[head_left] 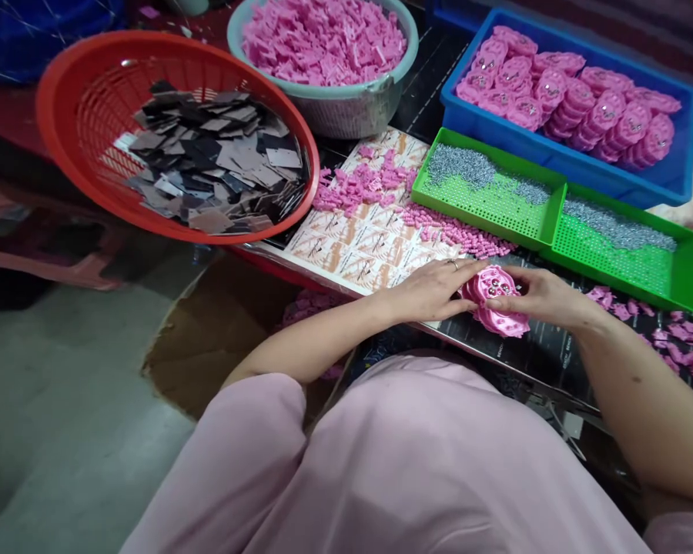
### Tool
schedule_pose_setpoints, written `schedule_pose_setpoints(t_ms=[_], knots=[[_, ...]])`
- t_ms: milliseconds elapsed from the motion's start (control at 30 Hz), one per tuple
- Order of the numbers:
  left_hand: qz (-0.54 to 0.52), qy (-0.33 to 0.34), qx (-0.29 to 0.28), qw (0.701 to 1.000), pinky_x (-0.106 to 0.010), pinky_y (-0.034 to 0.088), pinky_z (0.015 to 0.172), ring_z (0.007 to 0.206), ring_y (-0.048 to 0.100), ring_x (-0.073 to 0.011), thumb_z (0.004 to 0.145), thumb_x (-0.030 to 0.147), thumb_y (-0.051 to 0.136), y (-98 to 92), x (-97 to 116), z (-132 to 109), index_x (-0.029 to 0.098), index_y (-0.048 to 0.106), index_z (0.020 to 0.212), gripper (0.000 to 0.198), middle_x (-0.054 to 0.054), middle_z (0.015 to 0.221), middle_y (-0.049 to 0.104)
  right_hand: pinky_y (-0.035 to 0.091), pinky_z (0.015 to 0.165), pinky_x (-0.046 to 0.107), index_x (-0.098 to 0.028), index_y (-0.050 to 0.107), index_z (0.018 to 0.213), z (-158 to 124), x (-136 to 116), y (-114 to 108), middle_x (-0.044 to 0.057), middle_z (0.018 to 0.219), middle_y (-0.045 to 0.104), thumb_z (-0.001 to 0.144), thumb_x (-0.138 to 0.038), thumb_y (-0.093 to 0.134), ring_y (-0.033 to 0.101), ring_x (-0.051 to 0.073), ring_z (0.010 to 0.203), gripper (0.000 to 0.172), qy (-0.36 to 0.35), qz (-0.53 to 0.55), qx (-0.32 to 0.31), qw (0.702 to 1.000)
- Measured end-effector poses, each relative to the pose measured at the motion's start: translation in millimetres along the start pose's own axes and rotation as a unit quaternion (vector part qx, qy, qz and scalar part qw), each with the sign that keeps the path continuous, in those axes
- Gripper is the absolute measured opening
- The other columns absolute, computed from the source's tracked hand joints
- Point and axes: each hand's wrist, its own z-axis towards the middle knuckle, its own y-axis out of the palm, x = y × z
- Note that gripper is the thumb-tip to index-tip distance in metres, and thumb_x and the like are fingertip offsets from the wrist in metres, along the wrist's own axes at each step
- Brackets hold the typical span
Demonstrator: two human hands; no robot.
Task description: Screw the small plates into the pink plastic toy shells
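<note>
A stack of round pink plastic pieces point(493, 301), with small metal studs on top, rests on the work surface in front of me. My left hand point(433, 288) wears a ring and curls its fingers against the stack's left side. From the right, my right hand point(540, 296) grips the same stack, thumb and fingers closed around it. Loose pink parts point(375, 185) lie just beyond my hands on a printed sheet point(352, 246).
Two green trays point(548, 227) of small silver pins sit behind the stack. A blue bin point(571, 165) holds rows of finished pink stacks. A grey basket point(352, 108) holds pink pieces, a red basket point(63, 131) dark square chips. A cardboard box point(219, 331) stands on the floor.
</note>
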Motion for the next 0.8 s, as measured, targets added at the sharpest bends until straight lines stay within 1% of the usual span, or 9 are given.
schedule_pose_setpoints(t_ms=[67,133,233,300,367,433,600,667,800], knots=[[0.001,-0.004,-0.002,1.000,-0.038,0.037,0.109,0.131,0.047,-0.0258,0.092,0.038,0.056,-1.2,1,0,0.007,0.036,0.142,0.062,-0.017,0.143,0.047,0.054,0.090,0.042,-0.022,0.054,0.133,-8,-2,0,0.007,0.122,0.065,0.068,-0.067,0.068,0.063,0.029,0.107,0.081,0.007,-0.010,0.028,1.000],[0.000,-0.005,0.000,1.000,-0.037,0.037,0.109,0.131,0.047,-0.0253,0.093,0.039,0.055,-1.3,2,-1,0.007,0.035,0.142,0.062,-0.017,0.143,0.046,0.056,0.087,0.047,-0.022,0.037,0.146,-21,-9,5,0.010,0.128,0.061,0.067,-0.071,0.066,0.064,0.033,0.107,0.097,0.004,-0.089,0.087,0.992],[0.001,-0.009,0.008,1.000,-0.039,0.039,0.107,0.129,0.048,-0.0258,0.093,0.038,0.054,0.1,4,-2,0.009,0.033,0.144,0.062,-0.017,0.142,0.047,0.057,0.066,0.051,-0.021,0.016,0.153,-40,-27,21,0.017,0.128,0.060,0.066,-0.077,0.062,0.067,0.041,0.095,0.113,-0.010,-0.271,0.167,0.948],[0.003,-0.012,0.012,1.000,-0.040,0.040,0.105,0.128,0.049,-0.0267,0.093,0.035,0.054,1.3,4,-2,0.010,0.032,0.145,0.062,-0.017,0.141,0.047,0.054,0.051,0.047,-0.017,0.016,0.153,-46,-35,32,0.022,0.119,0.063,0.068,-0.076,0.059,0.068,0.042,0.080,0.112,-0.008,-0.351,0.191,0.917],[0.000,-0.008,0.015,1.000,-0.041,0.040,0.105,0.128,0.048,-0.0270,0.092,0.034,0.055,2.1,4,-2,0.013,0.031,0.146,0.063,-0.017,0.141,0.047,0.052,0.047,0.043,-0.016,0.020,0.152,-47,-37,39,0.022,0.110,0.067,0.074,-0.071,0.057,0.069,0.039,0.072,0.103,-0.007,-0.367,0.203,0.908],[-0.007,-0.001,0.019,1.000,-0.040,0.040,0.105,0.128,0.049,-0.0264,0.092,0.034,0.055,2.4,3,-2,0.015,0.029,0.147,0.063,-0.016,0.140,0.047,0.054,0.051,0.043,-0.017,0.022,0.151,-46,-33,39,0.019,0.108,0.068,0.077,-0.066,0.058,0.069,0.037,0.074,0.095,-0.010,-0.337,0.210,0.918],[-0.008,0.002,0.026,1.000,-0.037,0.041,0.103,0.125,0.050,-0.0251,0.092,0.033,0.055,3.2,1,-2,0.011,0.028,0.147,0.065,-0.017,0.139,0.049,0.058,0.072,0.047,-0.023,0.023,0.150,-48,-12,29,0.014,0.110,0.068,0.072,-0.061,0.067,0.070,0.032,0.086,0.097,0.001,-0.154,0.200,0.968],[-0.005,0.002,0.027,1.000,-0.037,0.041,0.103,0.125,0.051,-0.0246,0.092,0.033,0.055,3.8,2,-1,0.012,0.028,0.147,0.065,-0.016,0.139,0.049,0.058,0.079,0.048,-0.027,0.023,0.150,-50,-5,27,0.012,0.111,0.067,0.072,-0.058,0.070,0.069,0.030,0.091,0.096,0.005,-0.079,0.204,0.976],[0.001,0.000,0.022,1.000,-0.036,0.041,0.102,0.125,0.050,-0.0241,0.093,0.033,0.054,3.7,3,-2,0.011,0.028,0.147,0.064,-0.017,0.138,0.050,0.057,0.082,0.050,-0.029,0.025,0.148,-51,0,28,0.009,0.108,0.067,0.073,-0.053,0.071,0.068,0.028,0.089,0.091,0.012,0.007,0.220,0.976]])
